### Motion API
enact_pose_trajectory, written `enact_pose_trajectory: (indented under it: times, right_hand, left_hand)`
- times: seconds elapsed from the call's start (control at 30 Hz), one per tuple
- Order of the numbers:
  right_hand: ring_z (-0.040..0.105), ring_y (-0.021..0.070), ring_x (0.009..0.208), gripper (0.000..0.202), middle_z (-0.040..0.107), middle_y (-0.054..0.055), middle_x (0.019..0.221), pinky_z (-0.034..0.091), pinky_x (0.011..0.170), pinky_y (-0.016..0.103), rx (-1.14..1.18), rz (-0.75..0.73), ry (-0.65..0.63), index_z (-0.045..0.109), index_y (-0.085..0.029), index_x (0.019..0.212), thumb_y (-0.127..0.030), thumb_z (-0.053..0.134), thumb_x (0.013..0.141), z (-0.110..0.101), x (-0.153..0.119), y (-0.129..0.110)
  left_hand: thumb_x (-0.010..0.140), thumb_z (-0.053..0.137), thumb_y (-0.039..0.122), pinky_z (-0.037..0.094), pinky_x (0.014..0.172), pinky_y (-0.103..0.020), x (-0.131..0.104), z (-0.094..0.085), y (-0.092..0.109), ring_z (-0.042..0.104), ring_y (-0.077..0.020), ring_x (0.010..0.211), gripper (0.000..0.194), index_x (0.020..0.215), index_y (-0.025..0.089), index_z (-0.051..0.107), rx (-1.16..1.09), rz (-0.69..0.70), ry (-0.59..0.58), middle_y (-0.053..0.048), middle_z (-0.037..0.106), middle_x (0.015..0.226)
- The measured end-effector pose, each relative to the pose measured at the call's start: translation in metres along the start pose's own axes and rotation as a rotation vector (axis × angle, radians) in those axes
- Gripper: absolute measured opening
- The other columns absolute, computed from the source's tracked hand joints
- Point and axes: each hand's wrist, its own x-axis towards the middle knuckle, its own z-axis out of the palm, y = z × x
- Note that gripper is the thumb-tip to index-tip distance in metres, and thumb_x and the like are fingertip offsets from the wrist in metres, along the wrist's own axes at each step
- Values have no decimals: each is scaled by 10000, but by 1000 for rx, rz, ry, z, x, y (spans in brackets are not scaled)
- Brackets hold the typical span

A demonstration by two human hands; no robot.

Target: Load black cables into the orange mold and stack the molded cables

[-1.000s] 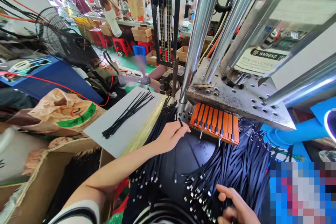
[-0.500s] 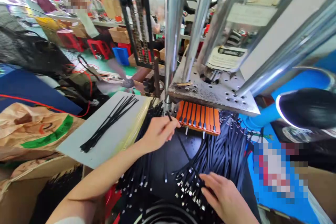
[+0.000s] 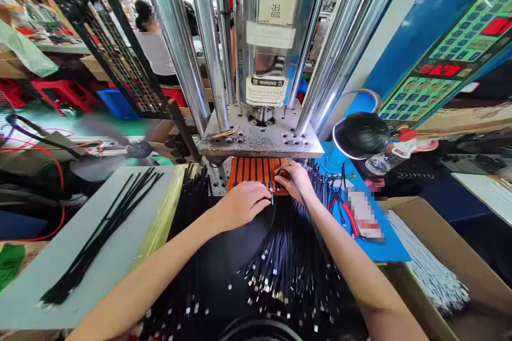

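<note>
An orange slotted fixture block [image 3: 250, 169] sits under the press plate, with black flat cables lying side by side in its slots. My right hand [image 3: 296, 181] is at the block's right side, its fingers closed on a black cable [image 3: 285, 172] that bends over the block. At the front edge, my left hand [image 3: 240, 205] has thumb and fingers pinched together beside a small metal pin. What lies between the left fingertips is hidden. Below both hands a large bundle of black cables [image 3: 280, 256] with silver connector ends spreads over the dark table.
Above the block hangs the steel press plate [image 3: 260, 141] between upright rods. A grey board [image 3: 124, 266] at left carries another cable bunch [image 3: 106, 226]. A black lamp [image 3: 361, 135], red-handled pliers [image 3: 350, 217] and a carton of white cables [image 3: 428, 261] are at right. A fan [image 3: 139, 149] spins behind.
My right hand has moved up from the connector ends to the block's right side. My left hand has moved along the block's front edge. The view has turned right.
</note>
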Motion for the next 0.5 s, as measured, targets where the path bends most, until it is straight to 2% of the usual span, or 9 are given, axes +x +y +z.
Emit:
enact_pose_trajectory:
  times: [0.07, 0.17, 0.23, 0.3, 0.33, 0.4, 0.43, 0.5]
  right_hand:
    - [599, 234, 942, 124, 678, 72, 946, 465, 864, 366, -25, 5, -5, 753, -223, 907, -223, 714, 788, 0, 0, 3]
    - [593, 243, 908, 137, 664, 72, 887, 475, 848, 374, -40, 30, -15, 762, -215, 894, -266, 720, 773, 2, 11, 7]
    - [596, 258, 916, 153, 673, 67, 877, 470, 877, 394, -52, 78, 32, 748, -207, 891, -296, 702, 775, 6, 25, 10]
    - [594, 278, 977, 185, 687, 72, 904, 436, 953, 429, -74, 135, 111, 722, -206, 945, -306, 640, 812, 12, 39, 14]
    - [589, 287, 1011, 203, 690, 83, 925, 413, 988, 446, -86, 162, 152, 706, -203, 980, -295, 594, 837, 15, 43, 16]
    - [573, 299, 1071, 253, 685, 119, 991, 379, 1030, 472, -102, 191, 204, 670, -181, 1051, -260, 520, 863, 18, 41, 18]
    - [565, 304, 1088, 278, 673, 139, 1033, 384, 1027, 476, -100, 188, 203, 650, -164, 1083, -259, 516, 858, 18, 36, 19]
    - [556, 311, 1083, 358, 646, 159, 1082, 430, 979, 474, -80, 176, 153, 612, -144, 1138, -313, 577, 824, 16, 21, 19]
  left_hand:
    - [984, 468, 294, 429, 990, -373, 4, 13, -13, 600, -213, 1101, 253, 1110, 157, 639, 115, 67, -74, -85, 669, 1144]
    - [990, 458, 379, 279, 1145, -440, 14, 19, -24, 485, -225, 1304, 394, 1309, 168, 552, 200, 102, -191, -103, 575, 1363]
    - [994, 425, 442, 122, 1203, -496, 25, 18, -28, 395, -213, 1388, 478, 1400, 193, 467, 233, 66, -279, -92, 487, 1458]
    - [1001, 362, 487, 26, 1202, -545, 39, 15, -33, 320, -207, 1436, 535, 1460, 212, 383, 261, -18, -356, -75, 390, 1524]
    - [1004, 324, 502, 26, 1198, -558, 47, 14, -36, 288, -209, 1451, 556, 1481, 216, 344, 271, -63, -387, -68, 338, 1550]
    - [1003, 267, 523, 117, 1190, -550, 63, 14, -46, 260, -223, 1463, 587, 1509, 225, 285, 280, -142, -427, -61, 259, 1582]
    - [1000, 252, 529, 186, 1179, -524, 71, 15, -52, 279, -232, 1455, 595, 1511, 225, 281, 282, -175, -428, -66, 260, 1583]
    - [1004, 240, 513, 302, 1137, -460, 87, 18, -65, 384, -244, 1395, 577, 1483, 210, 345, 280, -226, -402, -91, 368, 1538]
